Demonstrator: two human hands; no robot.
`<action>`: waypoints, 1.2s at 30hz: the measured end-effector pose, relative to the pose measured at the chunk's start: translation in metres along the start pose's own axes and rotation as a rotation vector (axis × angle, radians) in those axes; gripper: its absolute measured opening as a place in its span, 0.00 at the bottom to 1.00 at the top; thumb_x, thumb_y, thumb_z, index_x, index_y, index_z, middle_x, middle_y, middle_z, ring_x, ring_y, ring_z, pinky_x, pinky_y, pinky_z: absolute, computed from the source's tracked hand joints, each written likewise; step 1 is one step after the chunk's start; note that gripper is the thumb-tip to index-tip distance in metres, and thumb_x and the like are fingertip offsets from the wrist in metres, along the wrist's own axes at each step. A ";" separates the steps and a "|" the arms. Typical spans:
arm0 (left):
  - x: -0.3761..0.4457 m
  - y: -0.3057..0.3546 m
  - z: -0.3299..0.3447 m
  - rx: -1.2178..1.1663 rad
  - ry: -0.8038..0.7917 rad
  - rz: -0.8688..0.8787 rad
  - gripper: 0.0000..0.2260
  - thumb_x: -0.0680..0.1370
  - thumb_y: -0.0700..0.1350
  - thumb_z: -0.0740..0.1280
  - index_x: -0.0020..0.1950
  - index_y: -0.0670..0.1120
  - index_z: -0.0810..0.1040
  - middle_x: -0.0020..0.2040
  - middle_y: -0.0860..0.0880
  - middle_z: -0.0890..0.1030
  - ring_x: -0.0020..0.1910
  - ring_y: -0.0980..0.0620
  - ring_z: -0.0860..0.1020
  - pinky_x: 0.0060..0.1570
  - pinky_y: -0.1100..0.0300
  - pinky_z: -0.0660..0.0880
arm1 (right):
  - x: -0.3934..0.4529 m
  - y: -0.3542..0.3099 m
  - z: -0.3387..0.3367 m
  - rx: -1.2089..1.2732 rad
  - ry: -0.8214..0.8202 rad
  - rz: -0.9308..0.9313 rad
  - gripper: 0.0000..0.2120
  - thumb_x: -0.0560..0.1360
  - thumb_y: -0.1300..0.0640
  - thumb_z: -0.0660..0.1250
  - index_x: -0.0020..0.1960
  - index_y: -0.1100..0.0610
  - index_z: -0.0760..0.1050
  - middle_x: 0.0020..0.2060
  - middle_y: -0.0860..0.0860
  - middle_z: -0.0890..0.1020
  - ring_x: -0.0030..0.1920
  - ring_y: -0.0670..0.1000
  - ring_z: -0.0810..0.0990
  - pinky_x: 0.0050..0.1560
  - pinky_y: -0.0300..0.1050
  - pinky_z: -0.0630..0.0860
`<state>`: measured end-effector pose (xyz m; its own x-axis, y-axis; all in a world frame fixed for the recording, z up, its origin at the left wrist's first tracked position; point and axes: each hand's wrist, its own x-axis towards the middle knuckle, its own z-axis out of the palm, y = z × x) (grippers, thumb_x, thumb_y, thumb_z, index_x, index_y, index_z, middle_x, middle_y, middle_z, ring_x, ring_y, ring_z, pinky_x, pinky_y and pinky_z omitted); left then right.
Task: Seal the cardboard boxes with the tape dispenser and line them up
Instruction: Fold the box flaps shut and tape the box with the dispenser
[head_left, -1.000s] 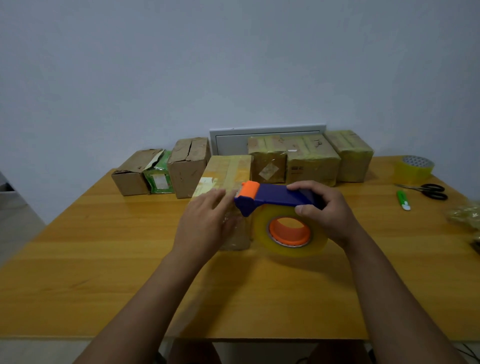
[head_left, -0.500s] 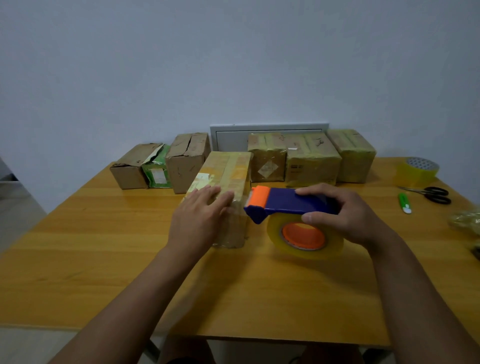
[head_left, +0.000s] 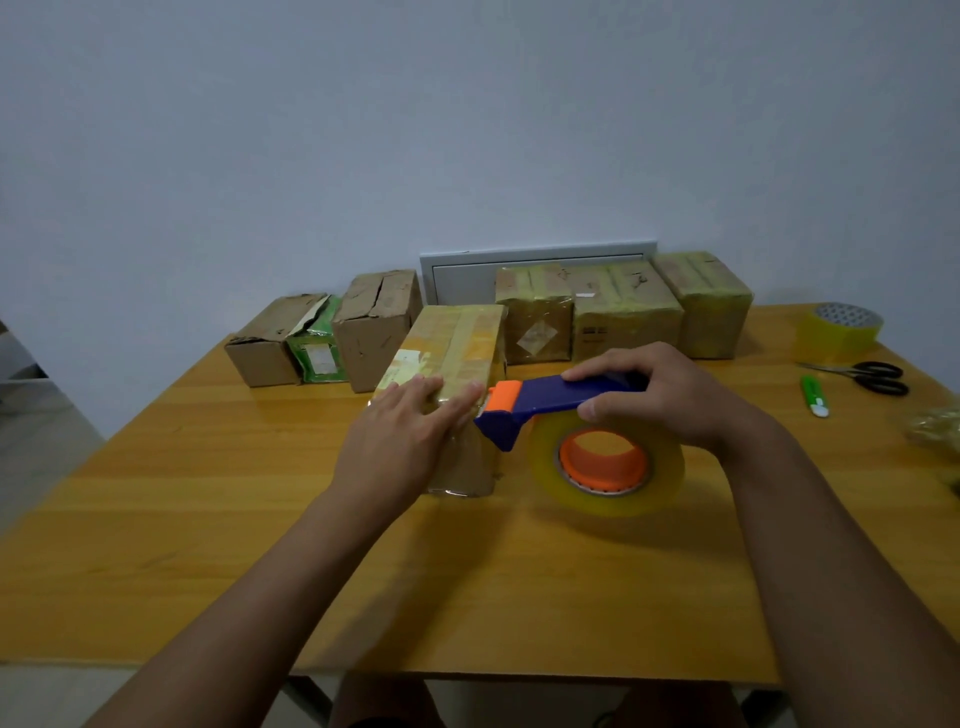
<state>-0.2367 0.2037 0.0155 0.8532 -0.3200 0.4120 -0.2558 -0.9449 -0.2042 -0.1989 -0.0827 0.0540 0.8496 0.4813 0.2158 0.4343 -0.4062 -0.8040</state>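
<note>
Tape dispenser (head_left: 566, 415) nudged left against box (head_left: 452, 358), right hand (head_left: 660, 395) gripping it; left hand (head_left: 410, 436) flat.

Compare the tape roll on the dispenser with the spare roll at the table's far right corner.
The roll on the dispenser stands on edge, near the table's middle; the spare roll lies flat by the scissors. The dispenser roll sits on an orange hub under a blue handle gripped by the right hand; the spare roll is bare and untouched, with a grey patterned top. Both are yellowish translucent packing tape.
</note>
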 end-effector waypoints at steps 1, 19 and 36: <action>0.000 0.000 0.000 0.002 -0.006 0.000 0.29 0.75 0.51 0.72 0.74 0.57 0.67 0.64 0.42 0.77 0.57 0.40 0.78 0.44 0.48 0.79 | 0.001 -0.001 0.000 0.013 0.004 0.008 0.18 0.66 0.44 0.72 0.55 0.44 0.82 0.51 0.45 0.82 0.49 0.45 0.80 0.48 0.39 0.76; 0.001 0.000 -0.005 -0.002 0.019 0.022 0.24 0.79 0.60 0.52 0.73 0.55 0.69 0.63 0.42 0.78 0.55 0.42 0.79 0.42 0.50 0.78 | -0.028 0.015 0.003 0.153 0.107 0.058 0.17 0.64 0.47 0.73 0.53 0.40 0.82 0.52 0.43 0.82 0.50 0.42 0.80 0.44 0.35 0.77; -0.001 -0.006 -0.012 -0.337 0.104 -0.101 0.22 0.80 0.56 0.52 0.66 0.50 0.76 0.63 0.50 0.79 0.59 0.49 0.77 0.47 0.58 0.69 | -0.031 0.040 0.021 0.314 0.544 0.013 0.21 0.64 0.50 0.75 0.56 0.49 0.81 0.53 0.49 0.82 0.48 0.43 0.81 0.42 0.34 0.77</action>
<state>-0.2414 0.2086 0.0265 0.8352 -0.2132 0.5069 -0.3232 -0.9361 0.1388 -0.2147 -0.0976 0.0037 0.9207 -0.0202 0.3897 0.3846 -0.1224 -0.9149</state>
